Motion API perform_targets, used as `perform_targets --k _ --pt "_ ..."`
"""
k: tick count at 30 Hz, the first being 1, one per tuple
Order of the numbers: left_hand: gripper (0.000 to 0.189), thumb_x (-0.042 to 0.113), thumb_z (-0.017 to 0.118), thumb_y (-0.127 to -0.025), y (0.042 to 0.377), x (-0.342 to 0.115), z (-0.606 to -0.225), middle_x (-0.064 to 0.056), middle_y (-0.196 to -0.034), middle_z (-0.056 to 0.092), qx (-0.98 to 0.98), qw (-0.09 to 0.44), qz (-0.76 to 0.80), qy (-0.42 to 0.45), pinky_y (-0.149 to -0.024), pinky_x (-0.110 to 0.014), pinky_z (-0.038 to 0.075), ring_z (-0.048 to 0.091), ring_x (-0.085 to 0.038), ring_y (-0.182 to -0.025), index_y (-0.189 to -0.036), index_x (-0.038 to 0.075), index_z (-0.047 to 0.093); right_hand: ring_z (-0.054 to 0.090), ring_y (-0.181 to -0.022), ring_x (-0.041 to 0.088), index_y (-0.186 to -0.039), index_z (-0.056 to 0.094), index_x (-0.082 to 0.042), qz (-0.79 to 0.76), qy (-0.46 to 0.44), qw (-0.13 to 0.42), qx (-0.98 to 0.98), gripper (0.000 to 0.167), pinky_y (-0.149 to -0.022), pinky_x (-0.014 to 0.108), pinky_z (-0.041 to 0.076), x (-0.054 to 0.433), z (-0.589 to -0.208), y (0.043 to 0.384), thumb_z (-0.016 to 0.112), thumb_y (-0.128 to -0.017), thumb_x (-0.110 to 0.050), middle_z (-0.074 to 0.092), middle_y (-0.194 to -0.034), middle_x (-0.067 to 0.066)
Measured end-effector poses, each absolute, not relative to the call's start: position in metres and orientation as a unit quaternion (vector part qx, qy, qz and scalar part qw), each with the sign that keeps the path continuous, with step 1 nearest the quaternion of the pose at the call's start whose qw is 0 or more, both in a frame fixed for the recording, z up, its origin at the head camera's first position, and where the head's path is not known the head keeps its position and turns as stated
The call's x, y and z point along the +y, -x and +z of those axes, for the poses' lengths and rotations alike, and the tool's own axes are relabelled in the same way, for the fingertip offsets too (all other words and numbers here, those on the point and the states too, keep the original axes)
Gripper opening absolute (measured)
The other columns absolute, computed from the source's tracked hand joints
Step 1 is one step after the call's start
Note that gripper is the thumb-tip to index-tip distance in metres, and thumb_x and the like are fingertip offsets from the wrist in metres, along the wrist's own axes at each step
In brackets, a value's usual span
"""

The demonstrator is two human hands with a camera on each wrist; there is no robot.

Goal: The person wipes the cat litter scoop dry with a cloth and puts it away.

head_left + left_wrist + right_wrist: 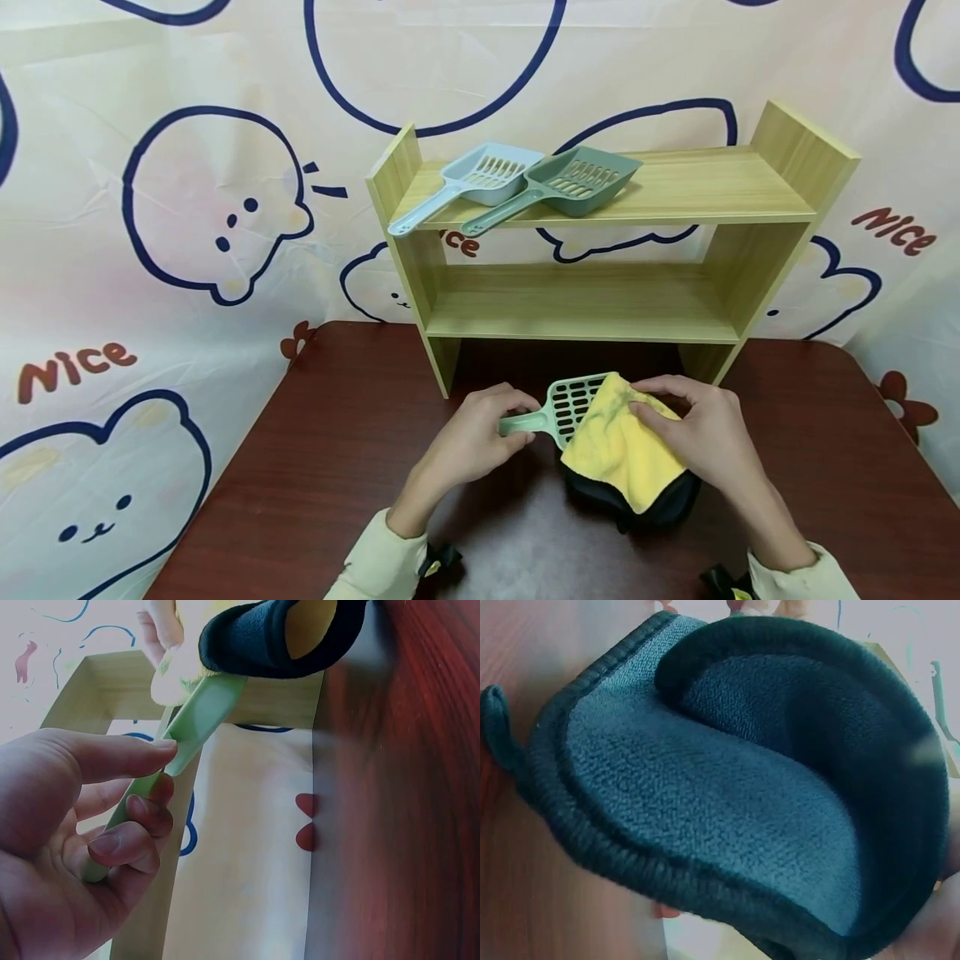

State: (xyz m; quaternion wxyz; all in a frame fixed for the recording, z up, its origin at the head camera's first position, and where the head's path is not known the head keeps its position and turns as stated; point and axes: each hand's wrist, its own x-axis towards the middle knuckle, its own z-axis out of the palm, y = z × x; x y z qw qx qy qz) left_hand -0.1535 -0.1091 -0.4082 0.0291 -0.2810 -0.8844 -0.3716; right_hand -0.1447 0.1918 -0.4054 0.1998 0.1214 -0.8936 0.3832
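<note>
My left hand (480, 433) grips the handle of a light green slotted litter scoop (567, 406), raised in front of the shelf with its head pointing right. A yellow cloth (618, 446) with a dark underside lies draped over the right part of the scoop's head and hides it. At the cloth's upper right, my right hand (708, 429) holds it between thumb and fingers. In the right wrist view the cloth's dark side (705, 787) fills most of the picture, its hemmed edge curling and a small loop (496, 724) sticking out.
A light wooden two-tier shelf (585, 302) stands at the back of the dark red-brown table (285, 500). On its top tier lie a pale blue scoop (495, 167) and a grey-green scoop (588, 179), handles jutting over the front edge. A printed curtain (225, 350) hangs behind.
</note>
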Motion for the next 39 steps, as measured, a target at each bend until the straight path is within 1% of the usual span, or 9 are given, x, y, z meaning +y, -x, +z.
perform_targets --k 5,17,22,24,27,29,31,36,39 --pt "0.026 0.002 0.084 -0.089 0.154 -0.112 -0.407 0.001 -0.106 0.074 -0.879 0.034 -0.384 0.28 -0.08 -0.024 0.055 0.066 -0.009 -0.088 -0.113 0.01 0.078 0.058 -0.065 -0.001 -0.103 0.085 -0.022 0.383 -0.118 0.206 -0.893 0.016 -0.051 0.022 0.041 0.193 -0.404 0.145 0.089 -0.089 -0.015 0.084 -0.101 0.004" --pt "0.026 0.003 0.084 -0.09 0.15 -0.101 -0.409 0.002 -0.106 0.074 -0.883 0.029 -0.372 0.285 -0.081 -0.024 0.054 0.066 -0.01 -0.09 -0.114 0.01 0.078 0.034 -0.047 -0.004 -0.104 0.084 -0.021 0.397 -0.127 0.178 -0.891 0.017 -0.047 0.024 0.038 0.184 -0.408 0.143 0.088 -0.089 -0.015 0.084 -0.102 0.003" --pt "0.026 0.003 0.083 -0.091 0.149 -0.095 -0.411 0.001 -0.106 0.073 -0.885 0.022 -0.364 0.288 -0.081 -0.023 0.053 0.064 -0.009 -0.089 -0.115 0.01 0.078 0.07 -0.081 0.003 -0.104 0.085 -0.024 0.399 -0.138 0.179 -0.889 0.02 -0.061 0.018 0.048 0.179 -0.412 0.141 0.09 -0.088 -0.014 0.084 -0.101 -0.003" --pt "0.026 0.003 0.083 -0.092 0.149 -0.093 -0.411 0.0 -0.107 0.073 -0.886 0.016 -0.362 0.288 -0.081 -0.022 0.053 0.064 -0.008 -0.089 -0.116 0.01 0.078 0.075 -0.096 0.009 -0.104 0.086 -0.026 0.399 -0.14 0.176 -0.889 0.021 -0.069 0.016 0.051 0.176 -0.413 0.141 0.09 -0.088 -0.014 0.084 -0.102 -0.005" --pt "0.026 0.004 0.083 -0.092 0.149 -0.091 -0.411 0.0 -0.108 0.073 -0.888 0.011 -0.358 0.288 -0.081 -0.022 0.053 0.065 -0.008 -0.09 -0.117 0.01 0.077 0.075 -0.098 0.01 -0.105 0.086 -0.026 0.397 -0.144 0.175 -0.889 0.023 -0.074 0.015 0.052 0.176 -0.414 0.141 0.09 -0.087 -0.013 0.083 -0.102 -0.006" --pt "0.027 0.005 0.083 -0.092 0.149 -0.091 -0.411 0.0 -0.108 0.073 -0.889 0.011 -0.357 0.288 -0.082 -0.022 0.054 0.066 -0.009 -0.091 -0.118 0.01 0.077 0.074 -0.093 0.007 -0.105 0.086 -0.026 0.396 -0.148 0.177 -0.889 0.023 -0.071 0.016 0.051 0.177 -0.414 0.141 0.091 -0.087 -0.012 0.083 -0.102 -0.005" --pt "0.027 0.005 0.083 -0.092 0.149 -0.093 -0.411 0.0 -0.108 0.074 -0.889 0.012 -0.357 0.287 -0.082 -0.023 0.054 0.067 -0.01 -0.092 -0.118 0.009 0.077 0.066 -0.074 -0.001 -0.105 0.085 -0.024 0.398 -0.15 0.178 -0.888 0.022 -0.06 0.018 0.048 0.179 -0.413 0.14 0.09 -0.087 -0.012 0.084 -0.101 -0.002" --pt "0.027 0.005 0.084 -0.091 0.151 -0.102 -0.409 0.001 -0.107 0.074 -0.886 0.022 -0.369 0.282 -0.081 -0.024 0.054 0.067 -0.011 -0.091 -0.116 0.01 0.078 0.026 -0.045 -0.008 -0.105 0.084 -0.023 0.4 -0.143 0.179 -0.887 0.018 -0.043 0.023 0.034 0.185 -0.407 0.141 0.089 -0.089 -0.015 0.084 -0.098 0.001" --pt "0.027 0.004 0.084 -0.09 0.153 -0.109 -0.408 0.001 -0.107 0.074 -0.883 0.029 -0.378 0.278 -0.082 -0.025 0.055 0.068 -0.011 -0.092 -0.116 0.011 0.078 0.034 -0.046 -0.005 -0.105 0.084 -0.024 0.397 -0.133 0.188 -0.888 0.016 -0.044 0.022 0.036 0.19 -0.403 0.142 0.088 -0.09 -0.017 0.084 -0.097 0.001"
